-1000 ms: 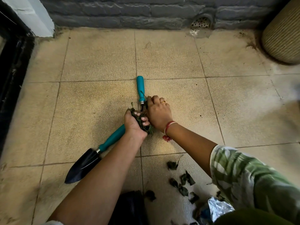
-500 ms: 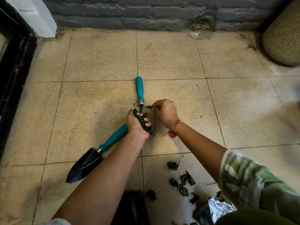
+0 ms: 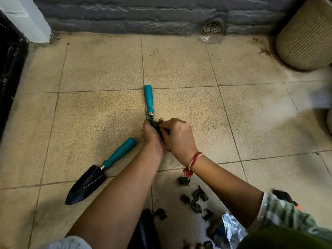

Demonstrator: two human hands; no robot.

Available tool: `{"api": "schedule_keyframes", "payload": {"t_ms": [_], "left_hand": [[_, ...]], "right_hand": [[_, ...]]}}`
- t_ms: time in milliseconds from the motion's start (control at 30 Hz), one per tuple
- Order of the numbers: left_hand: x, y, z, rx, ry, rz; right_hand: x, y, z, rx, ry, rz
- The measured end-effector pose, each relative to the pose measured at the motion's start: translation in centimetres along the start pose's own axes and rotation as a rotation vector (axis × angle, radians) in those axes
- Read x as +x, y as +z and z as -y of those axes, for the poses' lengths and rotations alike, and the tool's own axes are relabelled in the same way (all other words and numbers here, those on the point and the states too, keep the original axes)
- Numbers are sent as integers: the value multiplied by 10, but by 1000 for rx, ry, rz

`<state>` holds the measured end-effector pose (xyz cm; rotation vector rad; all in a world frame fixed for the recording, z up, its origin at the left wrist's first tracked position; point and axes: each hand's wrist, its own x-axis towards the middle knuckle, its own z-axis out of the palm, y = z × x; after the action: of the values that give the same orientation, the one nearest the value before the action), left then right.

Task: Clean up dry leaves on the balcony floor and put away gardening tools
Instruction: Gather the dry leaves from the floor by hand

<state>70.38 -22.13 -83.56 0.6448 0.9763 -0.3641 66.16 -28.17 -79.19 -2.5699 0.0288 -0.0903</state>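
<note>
A clump of dry leaves point(image 3: 154, 123) is gripped in the curled fingers of the left hand point(image 3: 151, 133) at mid-floor and pinched from the right by the right hand point(image 3: 177, 137), at the hidden head of the teal-handled tool point(image 3: 148, 99). If tugged hard, brittle pieces could be scattered among the loose leaves point(image 3: 195, 196) nearer, or fingers scraped on the unseen metal. The trowel point(image 3: 100, 172) lies near left.

I see matt, gritty beige floor tiles point(image 3: 179, 65) below a rough grey brick wall point(image 3: 125, 17). Lower left, a trowel point(image 3: 103, 167): glossy black metal blade, smooth teal plastic handle. Crumpled dry leaves point(image 3: 196, 207) and a shiny crinkled wrapper point(image 3: 231, 229), lower right.
</note>
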Motion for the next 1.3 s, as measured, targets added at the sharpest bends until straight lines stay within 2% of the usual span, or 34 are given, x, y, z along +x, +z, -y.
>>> {"api": "schedule_keyframes", "payload": {"t_ms": [167, 300, 400, 500, 600, 733, 833, 933, 1100, 1200, 1300], "left_hand": [[4, -5, 7, -10, 11, 154], [7, -3, 9, 117, 29, 163], [8, 13, 3, 125, 33, 80], [13, 37, -11, 81, 40, 18], [-1, 58, -15, 10, 38, -25], [-32, 73, -13, -57, -11, -53], [-63, 77, -25, -67, -4, -95], [-101, 78, -41, -77, 13, -159], [-184, 81, -65, -75, 1, -216], [-240, 86, -81, -105, -25, -219], [-283, 91, -87, -145, -53, -230]], "right_hand": [[4, 0, 7, -234, -77, 56], [12, -1, 2, -259, -94, 115], [17, -5, -4, -178, -50, 109], [13, -16, -4, 38, -20, 141], [2, -28, -3, 176, -19, 5], [-1, -51, 2, 187, 144, -136], [-3, -75, 22, 251, 200, -181], [-5, -106, 51, 369, 275, -174], [-19, -168, 103, 608, 456, -57], [-34, -218, 139, 607, 491, -2], [-43, -255, 169, 676, 508, -23]]}}
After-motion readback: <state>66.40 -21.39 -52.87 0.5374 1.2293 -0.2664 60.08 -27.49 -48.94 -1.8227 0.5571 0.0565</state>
